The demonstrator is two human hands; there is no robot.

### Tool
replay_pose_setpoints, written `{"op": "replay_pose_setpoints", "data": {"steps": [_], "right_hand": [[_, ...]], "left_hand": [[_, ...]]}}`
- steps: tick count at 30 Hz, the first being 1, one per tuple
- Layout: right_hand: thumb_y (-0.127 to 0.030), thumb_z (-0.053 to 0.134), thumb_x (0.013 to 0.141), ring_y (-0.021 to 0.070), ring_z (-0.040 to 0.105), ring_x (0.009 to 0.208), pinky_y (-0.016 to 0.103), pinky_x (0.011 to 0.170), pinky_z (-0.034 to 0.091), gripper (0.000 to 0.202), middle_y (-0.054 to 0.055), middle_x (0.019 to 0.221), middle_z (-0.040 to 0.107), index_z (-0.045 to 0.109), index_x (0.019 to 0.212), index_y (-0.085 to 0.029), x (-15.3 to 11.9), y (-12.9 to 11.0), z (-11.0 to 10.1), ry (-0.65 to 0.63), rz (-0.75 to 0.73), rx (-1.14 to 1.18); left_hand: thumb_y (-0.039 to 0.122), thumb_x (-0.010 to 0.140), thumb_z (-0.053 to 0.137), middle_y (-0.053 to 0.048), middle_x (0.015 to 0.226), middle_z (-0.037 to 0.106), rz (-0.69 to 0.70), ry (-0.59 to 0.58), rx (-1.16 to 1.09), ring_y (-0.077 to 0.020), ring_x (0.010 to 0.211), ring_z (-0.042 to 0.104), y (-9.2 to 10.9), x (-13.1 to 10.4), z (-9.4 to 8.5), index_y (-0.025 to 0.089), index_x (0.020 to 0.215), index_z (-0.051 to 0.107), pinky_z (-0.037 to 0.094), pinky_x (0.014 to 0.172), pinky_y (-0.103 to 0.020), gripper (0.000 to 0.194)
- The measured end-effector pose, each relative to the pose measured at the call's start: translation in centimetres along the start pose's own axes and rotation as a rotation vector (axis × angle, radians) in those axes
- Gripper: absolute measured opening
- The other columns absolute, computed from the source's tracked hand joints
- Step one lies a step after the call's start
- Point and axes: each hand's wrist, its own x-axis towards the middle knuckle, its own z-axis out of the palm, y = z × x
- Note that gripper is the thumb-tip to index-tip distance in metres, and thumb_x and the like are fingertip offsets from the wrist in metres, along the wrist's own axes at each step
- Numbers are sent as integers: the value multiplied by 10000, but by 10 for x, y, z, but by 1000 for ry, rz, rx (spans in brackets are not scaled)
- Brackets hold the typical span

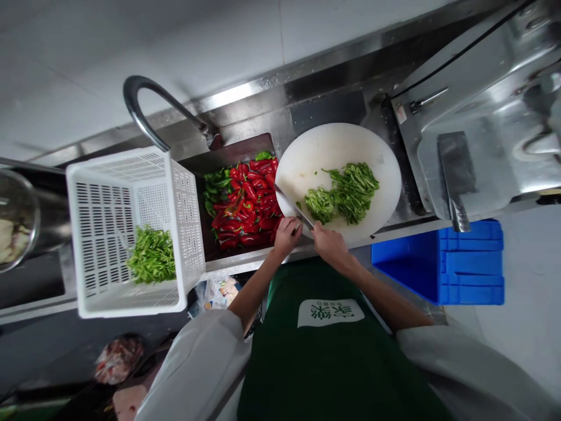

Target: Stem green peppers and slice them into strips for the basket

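Observation:
My right hand (332,247) grips the handle of a kitchen knife (293,204) at the near edge of a round white cutting board (326,143). The blade points away to the left, over the board's left rim, and shows mostly edge-on. Beside the blade, my left hand (288,235) has its fingers curled in; what they hold, if anything, is hidden. Chopped green vegetable lies on the board in two touching heaps, a larger heap (356,190) to the right and a smaller heap (319,204) nearer the knife.
Left of the board, a sink (199,234) holds red peppers (249,202) and green peppers (215,186) under a curved faucet (142,111). A white basket (186,216) contains cut greens (152,255). At right are a cleaver (456,169) on a steel surface and a blue crate (471,263) below.

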Motion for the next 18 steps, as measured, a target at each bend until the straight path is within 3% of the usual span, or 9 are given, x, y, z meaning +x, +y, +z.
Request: {"op": "replay_pose_setpoints", "data": {"steps": [3,5,10,11,12,14,16,18], "right_hand": [[-269,294,1024,256,688,952,297,769,437,294,170,1010,710,486,1199,-130,1,10,-10,15,-10,-1],[-287,285,1024,260,686,913,293,733,422,310,167,970,710,499,1178,-123,-7,22,-18,55,-4,-27],[-293,334,993,253,672,810,286,647,362,290,131,916,709,549,1114,-141,-43,61,-27,260,65,-115],[-293,370,976,251,668,810,282,638,351,271,126,921,708,561,1098,-143,-48,67,-27,292,71,-127],[-292,406,958,251,664,819,278,632,344,255,125,926,705,573,1082,-144,-52,74,-28,314,70,-139],[-283,461,926,255,654,854,275,639,346,239,133,924,698,595,1061,-138,-54,82,-30,343,47,-174],[-269,499,906,260,643,898,280,668,366,256,154,960,691,605,1089,-125,-52,87,-32,353,-24,-214],[-253,532,889,268,633,934,293,708,389,300,179,1021,682,600,1144,-108,-47,88,-35,342,-99,-254]], "left_hand": [[339,978,486,-94,938,653,-34,-19,-4,-194,908,612,2,2,15,180,940,679,539,854,-387,253],[352,981,484,-91,928,666,-38,32,-24,-197,900,623,8,10,14,178,942,679,545,852,-393,264],[297,1004,430,-101,1018,675,-88,356,-22,-215,993,635,53,43,-29,192,1086,652,531,901,-413,259],[285,1008,412,-107,1066,670,-58,359,-14,-225,1049,626,65,51,-36,198,1138,640,515,938,-429,276],[287,1009,406,-112,1125,661,11,298,-5,-237,1114,609,77,59,-41,206,1189,626,492,981,-447,296],[342,1002,424,-116,1273,620,228,19,33,-264,1265,534,101,73,-41,229,1285,592,422,1073,-485,348],[446,977,456,-112,1433,521,442,-301,99,-284,1402,401,118,83,-30,245,1379,527,319,1153,-514,455],[539,952,456,-105,1541,396,556,-502,170,-284,1477,270,126,88,-16,239,1464,427,205,1205,-523,595]]}}
